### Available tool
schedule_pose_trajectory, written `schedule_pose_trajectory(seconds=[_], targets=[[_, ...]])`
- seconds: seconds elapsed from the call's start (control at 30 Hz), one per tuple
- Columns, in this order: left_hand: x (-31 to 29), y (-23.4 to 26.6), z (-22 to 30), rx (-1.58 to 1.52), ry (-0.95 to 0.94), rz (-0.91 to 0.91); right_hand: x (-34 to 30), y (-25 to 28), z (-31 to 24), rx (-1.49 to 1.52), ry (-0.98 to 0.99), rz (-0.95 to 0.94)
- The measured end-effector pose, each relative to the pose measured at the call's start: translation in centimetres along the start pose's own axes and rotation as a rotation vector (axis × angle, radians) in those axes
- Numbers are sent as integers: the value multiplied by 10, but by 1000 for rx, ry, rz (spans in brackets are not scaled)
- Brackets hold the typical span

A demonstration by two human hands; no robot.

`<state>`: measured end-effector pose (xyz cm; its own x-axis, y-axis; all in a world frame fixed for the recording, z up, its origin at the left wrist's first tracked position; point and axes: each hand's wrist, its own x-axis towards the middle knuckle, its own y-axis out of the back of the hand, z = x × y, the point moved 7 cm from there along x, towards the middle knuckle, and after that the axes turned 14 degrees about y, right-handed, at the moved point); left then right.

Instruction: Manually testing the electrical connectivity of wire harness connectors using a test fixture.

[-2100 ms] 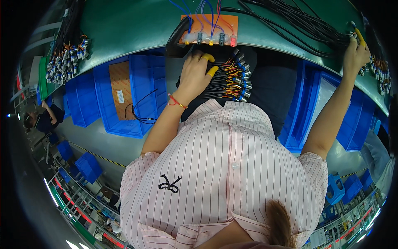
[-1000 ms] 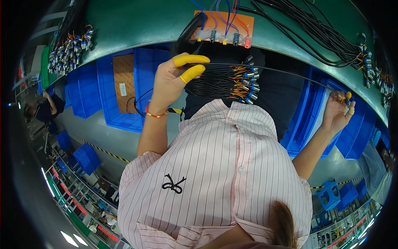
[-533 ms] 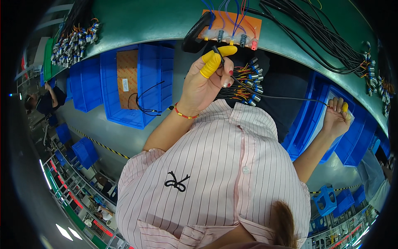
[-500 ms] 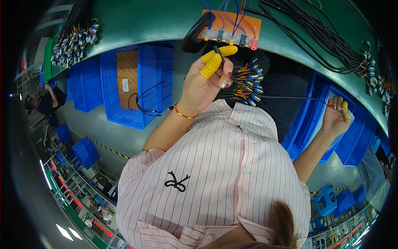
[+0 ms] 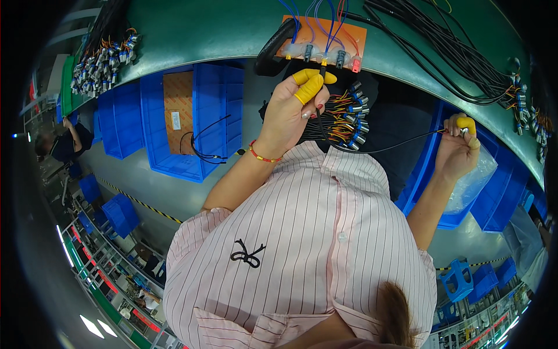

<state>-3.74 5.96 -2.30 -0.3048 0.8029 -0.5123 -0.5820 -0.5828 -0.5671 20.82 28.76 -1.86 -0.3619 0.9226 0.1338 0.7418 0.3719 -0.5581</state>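
Observation:
My left hand [image 5: 293,107], with yellow finger cots on its thumb and finger, pinches the plug end of a black cable [image 5: 363,152]. That end points up against a yellow connector [image 5: 324,61] on the orange board [image 5: 356,36]; whether it is fully seated cannot be seen. From there the cable sags across in front of my shirt to my right hand [image 5: 456,150]. Closed fingers, one under a yellow cot, grip the far end there, with a small metallic part showing between them. Blue, purple and red wires rise from the board's connectors.
A green bench [image 5: 192,29] carries a black cable bundle [image 5: 442,52] at right and metal-ended cables [image 5: 107,64] at left. More metal-tipped cables [image 5: 351,119] lie below the board. Blue bins [image 5: 215,116] stand under the bench, one holding cardboard. A black handle-like piece [image 5: 273,49] adjoins the board.
My left hand has brought the cable's plug end up and right, against the yellow connector. My right hand has moved slightly left and up, and the cable sags more.

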Motion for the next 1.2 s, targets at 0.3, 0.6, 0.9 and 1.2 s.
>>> schedule_pose_trajectory(seconds=[0.3,0.6,0.9,1.2], targets=[[-2,-10,4,-208,81,-36,0,-3,4,-48,-13,-4],[3,-13,4,-388,154,-20,0,1,12,-14,-28,27],[5,-15,14,-2,136,-26,-4,3,-6,10,13,39],[3,-20,11,53,-20,120,-7,11,-18,75,44,85]])
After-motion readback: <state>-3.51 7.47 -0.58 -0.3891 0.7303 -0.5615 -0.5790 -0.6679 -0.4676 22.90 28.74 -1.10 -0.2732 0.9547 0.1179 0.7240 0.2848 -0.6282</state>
